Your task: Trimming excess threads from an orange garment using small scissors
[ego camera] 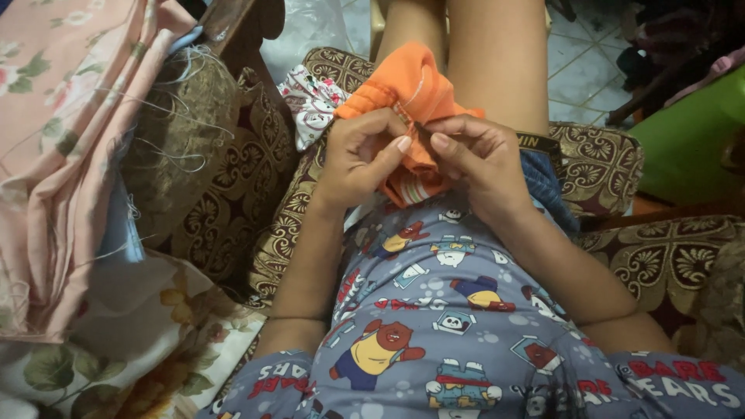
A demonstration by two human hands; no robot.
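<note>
The left hand (363, 155) pinches a fold of the orange garment (411, 101) between thumb and fingers, and the right hand (477, 159), touching it fingertip to fingertip, pinches something thin at the same seam; whether that is a needle or only thread I cannot tell. The cloth lies bunched over the person's lap just beyond both hands. It looks soft, light and floppy, best gripped close to the hem where it is doubled. Further left of the left hand sits a small printed white cloth (310, 101), then a pink floral fabric (54, 116). The garment's far end is cut off from view.
</note>
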